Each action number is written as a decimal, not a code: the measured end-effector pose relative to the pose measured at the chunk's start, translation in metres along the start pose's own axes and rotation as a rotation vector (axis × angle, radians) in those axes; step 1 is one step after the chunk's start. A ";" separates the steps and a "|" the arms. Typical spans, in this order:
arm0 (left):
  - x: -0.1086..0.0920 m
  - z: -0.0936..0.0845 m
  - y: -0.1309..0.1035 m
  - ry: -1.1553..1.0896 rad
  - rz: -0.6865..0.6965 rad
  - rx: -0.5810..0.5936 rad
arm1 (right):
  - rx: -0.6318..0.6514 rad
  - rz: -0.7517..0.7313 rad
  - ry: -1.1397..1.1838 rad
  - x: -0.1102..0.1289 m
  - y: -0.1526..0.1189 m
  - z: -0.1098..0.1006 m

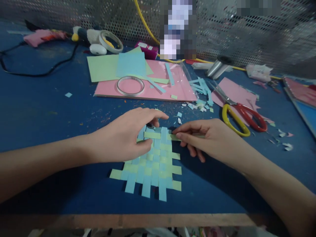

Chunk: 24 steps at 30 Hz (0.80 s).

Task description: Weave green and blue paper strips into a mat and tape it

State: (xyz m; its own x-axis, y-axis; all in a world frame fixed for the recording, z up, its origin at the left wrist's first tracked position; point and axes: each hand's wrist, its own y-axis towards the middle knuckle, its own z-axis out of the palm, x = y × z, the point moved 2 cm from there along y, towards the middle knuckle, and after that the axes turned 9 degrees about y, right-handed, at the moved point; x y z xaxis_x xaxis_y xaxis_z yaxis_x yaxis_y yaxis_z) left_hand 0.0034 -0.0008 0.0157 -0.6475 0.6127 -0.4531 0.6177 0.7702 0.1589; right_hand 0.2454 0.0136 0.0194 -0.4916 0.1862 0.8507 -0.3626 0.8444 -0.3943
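Observation:
A woven mat [148,168] of light blue and pale green paper strips lies flat on the blue table, several strip ends sticking out at its sides and near edge. Over its far left part rests my left hand [128,135], thumb and fingers apart, partly hiding the weave. My right hand [202,135] pinches the right end of a green paper strip [153,135] between thumb and fingers. That strip runs across the far end of the mat, passing under a blue strip [164,138].
Scissors [238,113] with red and yellow handles lie on the right among paper scraps [197,106]. Behind the mat are a pink paper pack [106,89], green and blue sheets [101,67] and a tape ring [130,94]. A black cord [37,75] curls at far left.

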 end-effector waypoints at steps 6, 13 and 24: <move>0.001 0.001 0.000 -0.009 0.016 0.025 | 0.002 -0.004 -0.001 -0.002 0.000 -0.001; -0.001 0.003 -0.001 0.065 0.041 0.055 | -0.020 0.082 -0.081 0.004 -0.005 0.002; 0.001 -0.001 0.004 0.240 0.013 -0.056 | -0.029 -0.008 -0.133 0.004 -0.008 0.001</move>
State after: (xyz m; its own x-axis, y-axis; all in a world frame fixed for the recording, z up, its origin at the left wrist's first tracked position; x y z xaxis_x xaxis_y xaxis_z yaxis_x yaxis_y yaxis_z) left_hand 0.0046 0.0029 0.0170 -0.7314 0.6418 -0.2307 0.6051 0.7667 0.2146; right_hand 0.2454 0.0068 0.0252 -0.5903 0.1131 0.7992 -0.3444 0.8602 -0.3761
